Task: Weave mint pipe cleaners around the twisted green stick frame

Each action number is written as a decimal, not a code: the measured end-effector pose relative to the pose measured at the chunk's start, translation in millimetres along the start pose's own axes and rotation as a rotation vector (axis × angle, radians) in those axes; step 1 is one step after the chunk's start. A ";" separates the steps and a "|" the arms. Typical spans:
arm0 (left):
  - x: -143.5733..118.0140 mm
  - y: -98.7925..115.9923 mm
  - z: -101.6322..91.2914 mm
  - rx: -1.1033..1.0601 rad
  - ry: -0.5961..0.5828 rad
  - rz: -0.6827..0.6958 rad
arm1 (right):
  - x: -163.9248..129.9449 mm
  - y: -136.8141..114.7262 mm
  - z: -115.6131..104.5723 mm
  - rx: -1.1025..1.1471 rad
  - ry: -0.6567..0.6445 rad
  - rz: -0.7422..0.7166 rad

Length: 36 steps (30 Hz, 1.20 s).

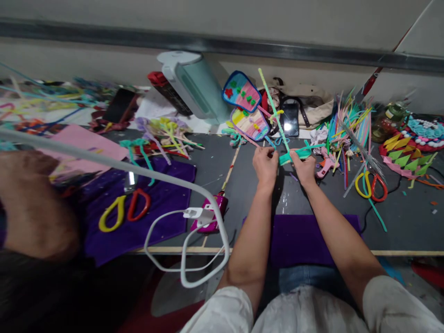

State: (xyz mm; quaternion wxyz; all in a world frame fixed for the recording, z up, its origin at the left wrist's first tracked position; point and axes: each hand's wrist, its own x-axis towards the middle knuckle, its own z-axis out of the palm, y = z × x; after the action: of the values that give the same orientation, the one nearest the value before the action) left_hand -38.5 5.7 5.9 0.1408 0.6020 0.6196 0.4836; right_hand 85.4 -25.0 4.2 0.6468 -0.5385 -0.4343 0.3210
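Between my two hands is a flat teal piece of pipe cleaners (285,159), held just above the dark tabletop. My left hand (266,163) pinches its left end. On its right side my right hand (303,165) is closed, fingers bent over the strands. A long yellow-green pipe cleaner (274,111) sticks up from the piece, leaning left. How the strands are joined is hidden by my fingers. Just beyond my hands lie two flat decorated pipe-cleaner pieces, a blue-edged one (242,91) and a yellow and pink one (250,124).
Red-and-yellow scissors (371,186) and a pink glue gun (326,165) lie to the right. A purple cloth (166,203) with other scissors (125,208) is at left, near another person's arm (41,208). A white cable (138,171) crosses by a magenta power strip (213,215). A pitcher (197,85) stands behind.
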 end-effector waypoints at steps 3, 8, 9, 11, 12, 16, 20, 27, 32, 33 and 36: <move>-0.2 -0.1 -0.3 -0.019 0.022 0.019 | -0.4 -1.4 -0.2 0.012 0.000 0.015; -1.9 -0.6 0.6 -0.055 0.048 0.032 | -0.8 -4.7 -1.0 0.000 -0.009 0.045; -2.3 -0.4 0.6 -0.059 0.049 0.030 | -0.8 -4.9 -1.0 -0.001 -0.008 0.049; -3.1 0.3 0.4 -0.064 0.053 0.024 | -0.6 -4.5 -0.9 -0.001 -0.002 0.054; -3.6 0.9 0.1 -0.065 0.056 0.019 | -0.4 -4.1 -0.8 0.000 0.001 0.056; -4.8 4.1 -2.0 -0.090 0.068 -0.011 | 0.7 -2.5 -0.6 0.021 0.005 0.062; -1.3 2.9 -0.5 -0.233 0.081 -0.082 | 2.1 -2.3 -0.4 0.048 0.009 0.082; 13.6 -16.3 9.9 -0.766 -0.004 -0.461 | 6.8 2.9 1.3 0.150 0.071 0.132; 18.8 -30.0 11.8 -0.952 -0.220 -0.703 | 9.1 5.2 2.0 0.240 0.107 0.159; 19.1 -31.3 12.3 -0.963 -0.252 -0.721 | 9.2 5.2 2.1 0.239 0.105 0.161; 18.7 -31.2 14.2 -0.972 -0.310 -0.707 | 9.0 5.2 2.1 0.211 0.100 0.162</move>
State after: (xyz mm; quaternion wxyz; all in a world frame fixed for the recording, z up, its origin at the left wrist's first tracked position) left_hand -51.2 34.4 -17.4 0.6389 0.2906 0.4625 0.5417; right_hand 87.5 -15.0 1.1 0.6926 -0.5163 -0.3203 0.3888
